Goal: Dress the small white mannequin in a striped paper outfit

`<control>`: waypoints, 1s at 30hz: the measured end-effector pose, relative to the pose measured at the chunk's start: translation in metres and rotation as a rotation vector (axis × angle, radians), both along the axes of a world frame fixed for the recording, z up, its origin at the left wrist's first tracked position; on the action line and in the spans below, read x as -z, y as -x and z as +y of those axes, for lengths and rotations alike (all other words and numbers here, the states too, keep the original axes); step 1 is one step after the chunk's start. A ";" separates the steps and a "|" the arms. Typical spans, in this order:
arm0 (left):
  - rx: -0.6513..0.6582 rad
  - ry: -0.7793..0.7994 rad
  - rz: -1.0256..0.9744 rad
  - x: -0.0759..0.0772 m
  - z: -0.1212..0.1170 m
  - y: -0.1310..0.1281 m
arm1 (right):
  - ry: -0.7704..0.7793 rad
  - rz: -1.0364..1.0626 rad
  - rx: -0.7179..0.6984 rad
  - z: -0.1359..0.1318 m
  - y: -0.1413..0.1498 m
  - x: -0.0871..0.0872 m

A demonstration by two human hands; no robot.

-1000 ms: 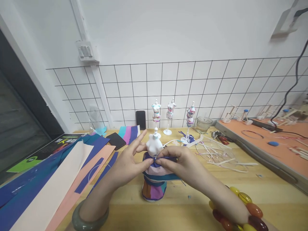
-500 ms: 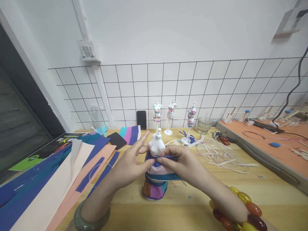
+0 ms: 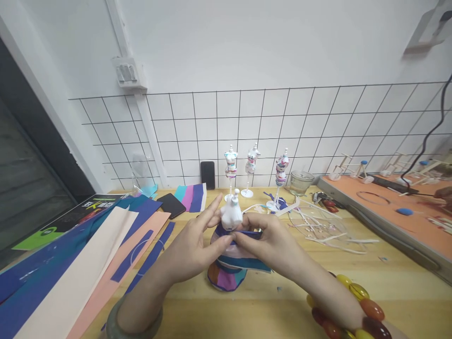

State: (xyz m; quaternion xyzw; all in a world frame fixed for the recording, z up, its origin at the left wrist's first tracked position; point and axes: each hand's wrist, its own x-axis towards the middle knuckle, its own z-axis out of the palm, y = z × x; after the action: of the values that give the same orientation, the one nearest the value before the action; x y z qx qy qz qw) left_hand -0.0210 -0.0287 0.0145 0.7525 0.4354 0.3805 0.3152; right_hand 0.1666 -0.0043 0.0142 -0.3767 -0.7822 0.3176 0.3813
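Note:
A small white dress form (image 3: pixel 231 216) stands in front of me, tilted slightly to the right. Around its waist sits a striped fabric skirt (image 3: pixel 243 262) in blue, pale pink and teal, with an orange, purple and teal flared lower part. My left hand (image 3: pixel 192 242) steadies the form from the left: its thumb presses the blue waistband and its fingers reach behind, the index finger pointing up. Thumb and fingers of my right hand (image 3: pixel 264 235) pinch the waistband at the right front, partly covering it. Most of the form's lower part is hidden under the fabric.
Fabric strips (image 3: pixel 92 254) spread over the left side. Behind are two phones (image 3: pixel 207 175), three decorated dress forms (image 3: pixel 281 172) and a glass bowl (image 3: pixel 301 182). White cords (image 3: pixel 328 226) lie to the right, beside an orange board (image 3: pixel 391 207) where another person's hand (image 3: pixel 441 194) shows.
The dress form has shifted slightly right and tilted, its hem turning a little. My left thumb has slid right along the waistband towards my right fingertips. Another person's hand has appeared at far right.

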 end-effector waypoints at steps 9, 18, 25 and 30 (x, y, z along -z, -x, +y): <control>-0.033 -0.144 0.072 0.005 0.009 0.000 | -0.004 -0.005 -0.081 0.002 -0.003 -0.001; -0.055 -0.299 0.246 0.005 0.006 0.000 | 0.051 0.035 -0.038 0.001 0.001 0.000; -0.009 -0.195 0.126 0.006 0.006 0.002 | 0.046 0.040 -0.055 0.002 -0.001 0.001; -0.015 -0.125 0.050 0.007 0.009 0.002 | 0.069 0.051 -0.019 0.004 -0.002 0.001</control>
State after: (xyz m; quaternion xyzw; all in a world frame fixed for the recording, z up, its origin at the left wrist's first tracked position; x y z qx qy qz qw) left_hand -0.0235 -0.0195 0.0075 0.7767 0.4241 0.3905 0.2538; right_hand 0.1684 0.0001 0.0128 -0.3740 -0.7643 0.3576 0.3849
